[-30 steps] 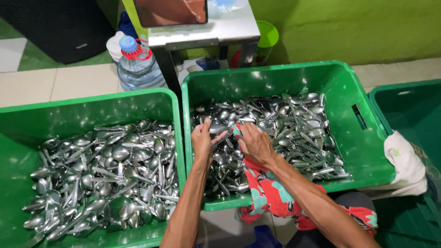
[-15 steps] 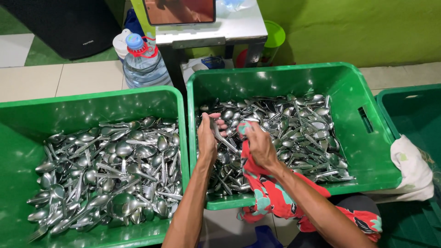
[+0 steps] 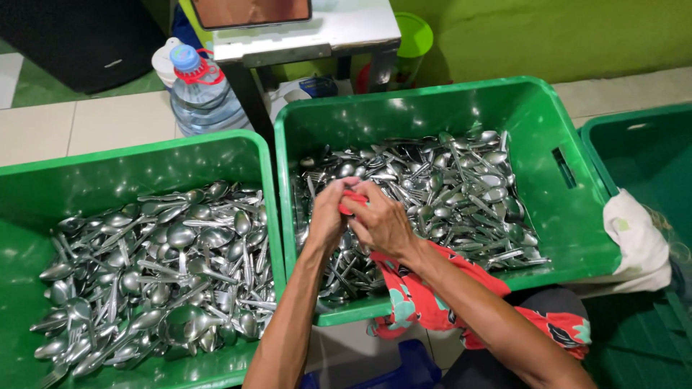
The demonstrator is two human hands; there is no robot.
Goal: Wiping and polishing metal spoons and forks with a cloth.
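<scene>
Steel cutlery heap (image 3: 447, 187) under left hand (image 3: 326, 216), right hand (image 3: 382, 223); both grips clamped on red cloth (image 3: 353, 200); water bottle (image 3: 202, 94) behind.

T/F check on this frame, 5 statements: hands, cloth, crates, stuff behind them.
1. Both hands are over the middle green crate of cutlery. True: left hand and right hand meet above it.
2. The hands are bunched around a red patterned cloth. True: it shows between the fingers and trails below the right wrist.
3. The left green crate is empty. False: it is full of spoons and forks.
4. A water bottle with a blue cap stands behind the crates. True.
5. A white cloth lies in the left crate. False: it hangs over the crate edge on the right.
</scene>
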